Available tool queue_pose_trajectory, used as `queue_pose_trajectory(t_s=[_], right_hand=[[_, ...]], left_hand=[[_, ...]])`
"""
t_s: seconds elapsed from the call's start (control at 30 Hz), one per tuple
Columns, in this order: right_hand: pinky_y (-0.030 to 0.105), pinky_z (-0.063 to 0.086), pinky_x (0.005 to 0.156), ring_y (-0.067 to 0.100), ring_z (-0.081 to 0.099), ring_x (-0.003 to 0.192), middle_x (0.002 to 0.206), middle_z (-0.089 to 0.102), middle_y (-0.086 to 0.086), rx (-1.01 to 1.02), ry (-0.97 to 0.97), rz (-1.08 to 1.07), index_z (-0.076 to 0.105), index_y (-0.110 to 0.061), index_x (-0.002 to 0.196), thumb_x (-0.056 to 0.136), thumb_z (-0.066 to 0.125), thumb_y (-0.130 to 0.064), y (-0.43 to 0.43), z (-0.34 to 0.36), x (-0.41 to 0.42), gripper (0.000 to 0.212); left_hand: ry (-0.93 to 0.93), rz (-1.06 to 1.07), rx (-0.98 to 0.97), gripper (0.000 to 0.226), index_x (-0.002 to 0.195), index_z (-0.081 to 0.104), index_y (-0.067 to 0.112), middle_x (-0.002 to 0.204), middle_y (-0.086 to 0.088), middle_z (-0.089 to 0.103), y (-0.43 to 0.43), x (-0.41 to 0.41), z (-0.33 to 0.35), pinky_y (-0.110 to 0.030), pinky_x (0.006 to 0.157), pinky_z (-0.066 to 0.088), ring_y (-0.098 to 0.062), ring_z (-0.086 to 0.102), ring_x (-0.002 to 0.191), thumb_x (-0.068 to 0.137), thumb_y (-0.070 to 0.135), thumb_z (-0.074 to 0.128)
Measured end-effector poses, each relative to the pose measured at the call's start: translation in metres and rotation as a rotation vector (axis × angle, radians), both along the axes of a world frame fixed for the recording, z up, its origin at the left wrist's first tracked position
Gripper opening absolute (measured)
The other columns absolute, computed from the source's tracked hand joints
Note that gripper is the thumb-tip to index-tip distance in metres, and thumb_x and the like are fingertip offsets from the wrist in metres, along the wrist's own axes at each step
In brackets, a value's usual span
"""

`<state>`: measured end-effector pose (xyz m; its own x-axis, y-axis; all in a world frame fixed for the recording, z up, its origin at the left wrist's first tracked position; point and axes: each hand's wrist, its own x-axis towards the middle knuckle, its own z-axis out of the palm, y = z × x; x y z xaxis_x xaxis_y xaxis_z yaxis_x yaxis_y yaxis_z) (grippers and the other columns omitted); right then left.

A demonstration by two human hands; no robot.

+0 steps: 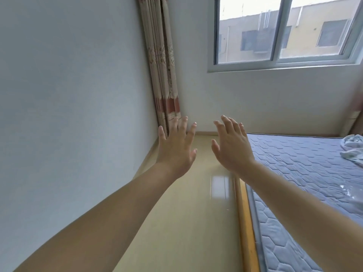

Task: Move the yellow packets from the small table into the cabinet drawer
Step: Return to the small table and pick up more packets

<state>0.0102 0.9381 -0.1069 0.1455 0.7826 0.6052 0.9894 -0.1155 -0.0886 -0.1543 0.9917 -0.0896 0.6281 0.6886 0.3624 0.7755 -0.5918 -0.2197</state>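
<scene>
Fingers [182, 124] of your left hand [176, 148] and right hand [231, 148] are spread, holding nothing, above the floor [196, 213] beside the mattress [304, 163], cut off at right; yellow packets are out of view.

Bed [314, 173] right — curtain [163, 75] left (farther).

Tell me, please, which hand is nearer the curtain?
The left hand: its fingertips overlap the foot of the curtain in view, while the right hand is on the mattress side.
</scene>
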Motion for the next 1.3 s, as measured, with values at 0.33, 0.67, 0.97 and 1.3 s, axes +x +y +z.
queue_pose_trajectory(t_s=[0.33,0.67,0.97,1.3], right_hand=[[0.049,0.018,0.115,0.031,0.028,0.139,0.149,0.032,0.015,-0.101,0.030,-0.076,0.039,-0.006,0.139,0.089,0.056,-0.027,0.151,0.009,-0.056,0.057],[0.049,0.023,0.113,0.032,0.032,0.137,0.147,0.036,0.016,-0.085,-0.023,-0.188,0.043,-0.006,0.136,0.088,0.058,-0.029,0.279,-0.020,0.062,0.055],[0.052,0.031,0.108,0.035,0.039,0.133,0.144,0.041,0.019,-0.103,-0.026,-0.251,0.048,-0.004,0.133,0.087,0.061,-0.031,0.477,-0.012,0.234,0.055],[0.050,0.022,0.113,0.032,0.027,0.141,0.152,0.029,0.016,-0.124,-0.046,-0.326,0.040,-0.006,0.141,0.094,0.050,-0.038,0.736,-0.041,0.375,0.058]], left_hand=[[-0.057,-0.070,-0.094,0.071,0.153,-0.002,0.019,0.160,-0.006,-0.009,0.187,-0.055,-0.004,-0.059,0.114,0.006,-0.026,-0.009,0.147,0.098,0.046,0.034],[-0.043,-0.218,-0.141,0.071,0.153,-0.003,0.023,0.160,-0.004,-0.013,0.340,0.077,-0.042,-0.057,0.114,-0.001,-0.026,-0.015,0.146,0.098,0.048,0.034],[-0.014,-0.295,-0.144,0.070,0.152,-0.006,0.025,0.160,-0.002,-0.014,0.537,0.262,-0.020,-0.056,0.114,-0.004,-0.026,-0.016,0.146,0.098,0.050,0.032],[0.021,-0.311,-0.170,0.071,0.151,-0.013,0.027,0.158,-0.002,-0.021,0.809,0.397,-0.042,-0.055,0.114,-0.008,-0.025,-0.022,0.145,0.098,0.053,0.026]])
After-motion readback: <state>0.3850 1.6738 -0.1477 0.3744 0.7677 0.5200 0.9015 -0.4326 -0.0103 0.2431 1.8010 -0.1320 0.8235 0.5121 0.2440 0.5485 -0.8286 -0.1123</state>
